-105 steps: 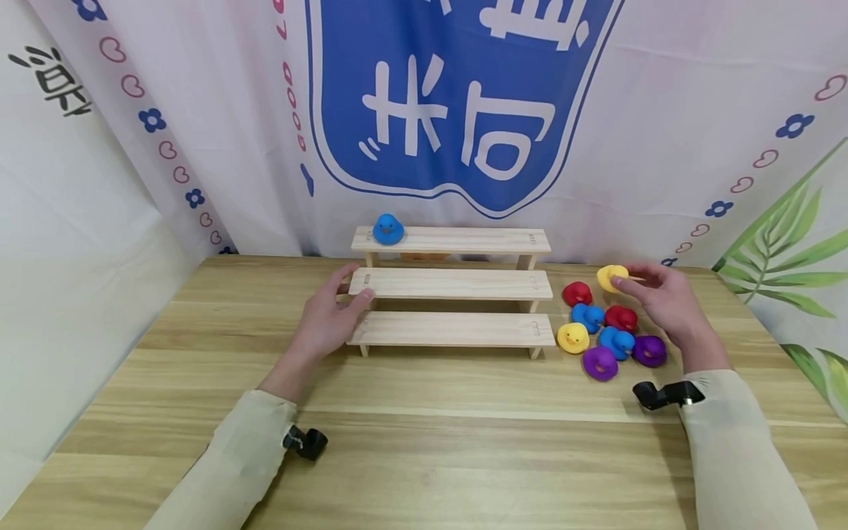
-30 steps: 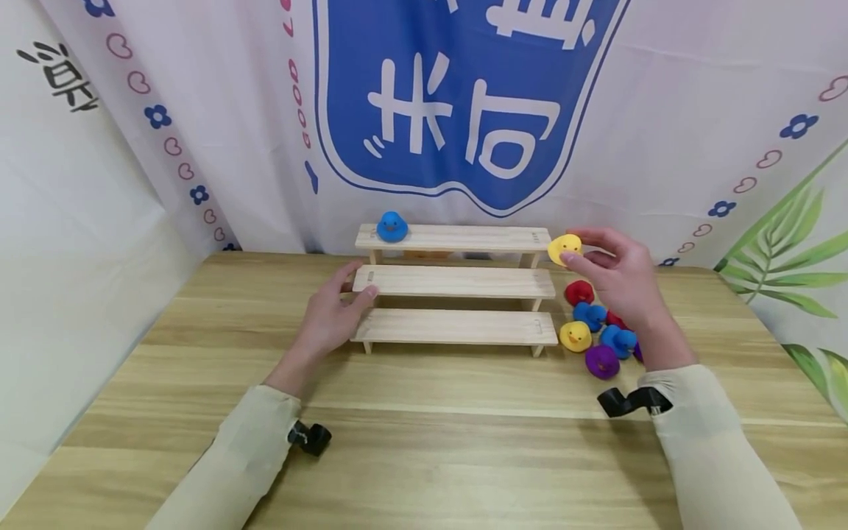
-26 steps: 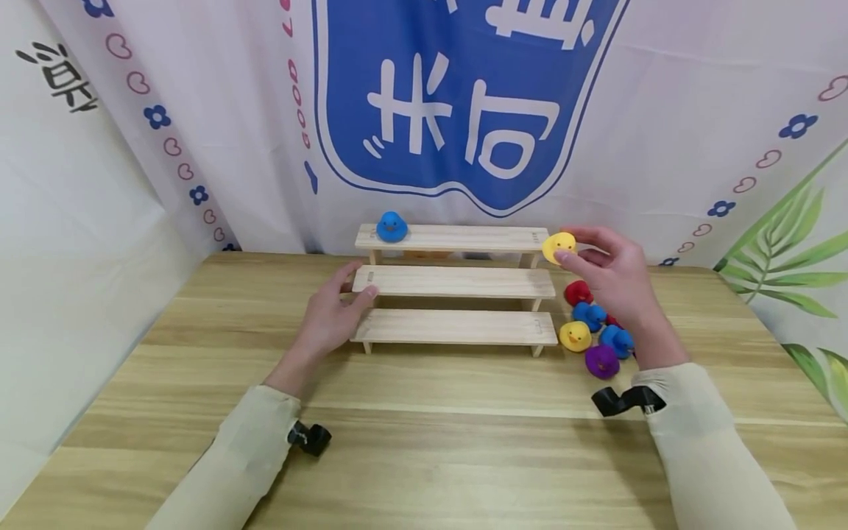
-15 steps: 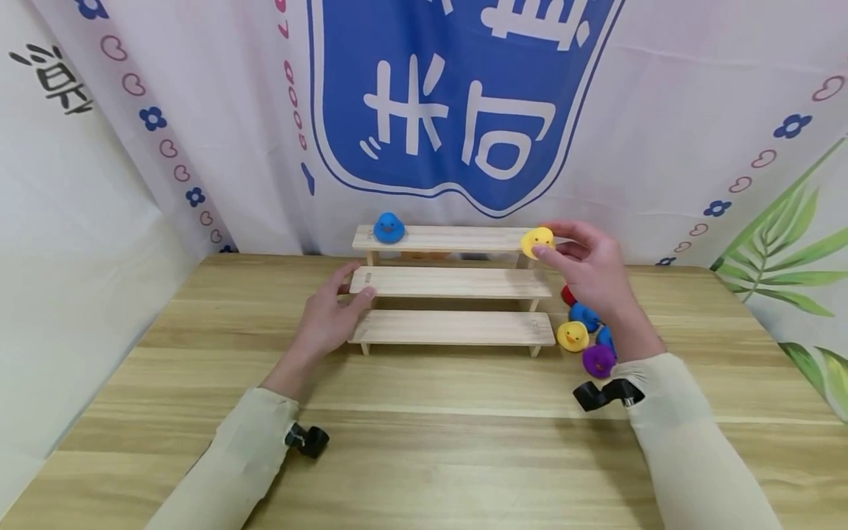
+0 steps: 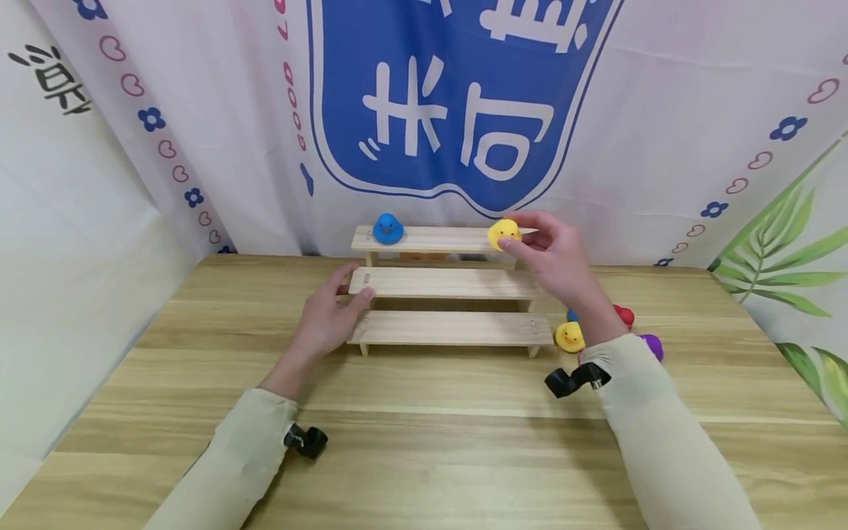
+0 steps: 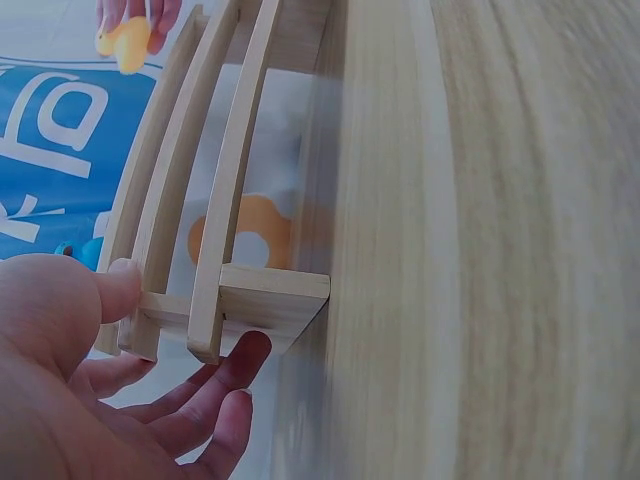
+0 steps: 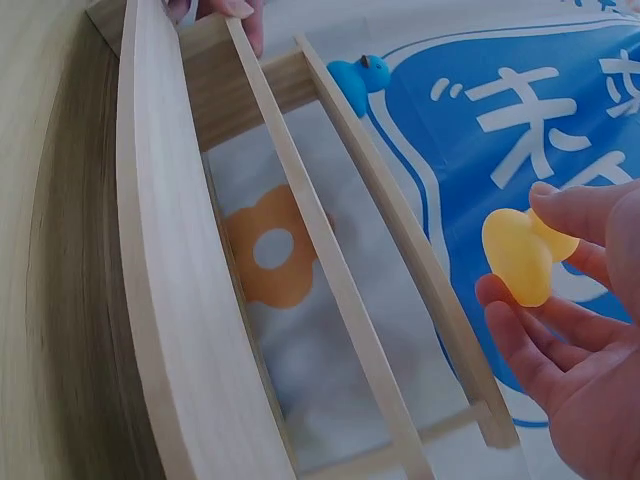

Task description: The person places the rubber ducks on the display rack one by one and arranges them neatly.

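Note:
A three-tier wooden display stand (image 5: 450, 283) stands at the back of the table. My left hand (image 5: 329, 313) grips the left end of its middle board, thumb on top and fingers below; in the left wrist view the hand (image 6: 110, 370) wraps that board's end. Between thumb and fingers of my right hand (image 5: 553, 254) is a yellow rubber duck (image 5: 503, 234), held over the right part of the top board. From the right wrist view the yellow duck (image 7: 525, 255) looks apart from the board. At the top board's left end sits a blue rubber duck (image 5: 388, 229).
Right of the stand, several rubber ducks lie on the table, partly hidden by my right forearm: a yellow duck (image 5: 570, 336), a red duck (image 5: 623, 316) and a purple duck (image 5: 652, 347) show. A printed curtain (image 5: 265, 147) hangs close behind the stand.
My right hand has carried the yellow duck from beside the pile leftward, past the stand's right end and over the top board. The left hand has kept its grip.

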`<state>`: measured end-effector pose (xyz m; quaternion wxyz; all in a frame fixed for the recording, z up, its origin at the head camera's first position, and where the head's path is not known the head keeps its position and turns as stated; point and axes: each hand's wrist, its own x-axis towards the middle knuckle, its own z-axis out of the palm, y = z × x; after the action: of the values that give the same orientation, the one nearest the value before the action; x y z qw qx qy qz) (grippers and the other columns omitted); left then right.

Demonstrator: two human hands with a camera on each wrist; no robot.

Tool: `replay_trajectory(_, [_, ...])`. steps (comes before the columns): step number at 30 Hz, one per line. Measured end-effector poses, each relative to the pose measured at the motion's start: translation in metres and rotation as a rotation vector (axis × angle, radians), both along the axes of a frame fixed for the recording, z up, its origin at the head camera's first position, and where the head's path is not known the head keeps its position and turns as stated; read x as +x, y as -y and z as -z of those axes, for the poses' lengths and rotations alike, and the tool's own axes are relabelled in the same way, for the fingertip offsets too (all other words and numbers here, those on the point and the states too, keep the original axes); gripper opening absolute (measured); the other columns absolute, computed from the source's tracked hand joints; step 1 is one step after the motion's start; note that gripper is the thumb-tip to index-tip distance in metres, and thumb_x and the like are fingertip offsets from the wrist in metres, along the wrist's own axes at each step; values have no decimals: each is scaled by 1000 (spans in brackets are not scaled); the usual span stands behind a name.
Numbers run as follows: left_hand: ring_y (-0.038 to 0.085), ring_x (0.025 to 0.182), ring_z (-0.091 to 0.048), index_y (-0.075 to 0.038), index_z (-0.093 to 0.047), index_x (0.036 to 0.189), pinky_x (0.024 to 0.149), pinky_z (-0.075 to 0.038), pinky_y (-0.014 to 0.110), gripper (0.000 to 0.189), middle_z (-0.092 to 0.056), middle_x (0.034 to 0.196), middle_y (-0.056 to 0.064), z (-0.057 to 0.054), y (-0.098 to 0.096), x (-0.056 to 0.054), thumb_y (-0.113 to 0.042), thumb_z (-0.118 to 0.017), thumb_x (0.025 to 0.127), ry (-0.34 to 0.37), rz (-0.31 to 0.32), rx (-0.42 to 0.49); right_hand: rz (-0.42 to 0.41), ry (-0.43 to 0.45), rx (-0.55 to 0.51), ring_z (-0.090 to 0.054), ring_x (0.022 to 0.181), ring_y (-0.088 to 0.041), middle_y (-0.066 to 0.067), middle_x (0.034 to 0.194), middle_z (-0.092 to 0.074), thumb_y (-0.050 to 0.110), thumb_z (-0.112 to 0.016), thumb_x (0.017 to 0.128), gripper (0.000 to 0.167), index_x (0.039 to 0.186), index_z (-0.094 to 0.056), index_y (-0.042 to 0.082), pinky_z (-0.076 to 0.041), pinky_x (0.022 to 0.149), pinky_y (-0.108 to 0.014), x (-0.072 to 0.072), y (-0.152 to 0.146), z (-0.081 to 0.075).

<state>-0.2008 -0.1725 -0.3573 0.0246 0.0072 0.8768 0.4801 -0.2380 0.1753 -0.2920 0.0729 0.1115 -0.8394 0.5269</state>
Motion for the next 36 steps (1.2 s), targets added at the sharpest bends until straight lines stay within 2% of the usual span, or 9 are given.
replay_trajectory(7, [44,142,-56,-21,-28,169,108,-55,57,69,-48,160,27,0,0,-1,-42,-57,110,-9,-3,-9,-35,-4,-1,-65,110,-25,-8,137,-65,30,-75,101,41,139,-67,16,-56,84,-14,-12,19,1])
replay_trajectory(11, [44,140,-58,-22,-29,169,107,-56,57,68,-48,159,27,2,-1,-1,-42,-57,109,-13,-1,-6,-54,4,-3,-65,111,-27,-9,138,-65,26,-74,101,41,140,-65,14,-56,86,-16,-18,28,1])
replay_trajectory(15, [44,141,-57,-21,-29,169,109,-54,57,69,-48,160,27,2,-1,-1,-43,-57,110,-14,-2,-13,-60,31,7,-64,114,-26,-9,140,-64,24,-73,102,43,142,-63,13,-58,90,-21,-22,36,1])
replay_trajectory(22, [44,145,-52,-20,-29,169,113,-51,59,69,-48,161,27,0,0,0,-42,-57,110,-13,-6,-19,-64,54,34,-63,119,-28,-9,141,-63,22,-72,103,42,143,-62,14,-59,104,-39,-28,52,-1])
replay_trajectory(36, [46,148,-48,-18,-28,169,115,-49,61,69,-45,162,28,-2,-1,2,-42,-56,110,-15,-4,-32,-88,76,43,-62,123,-27,-10,139,-66,19,-72,103,41,142,-62,11,-55,112,-40,-36,72,-2])
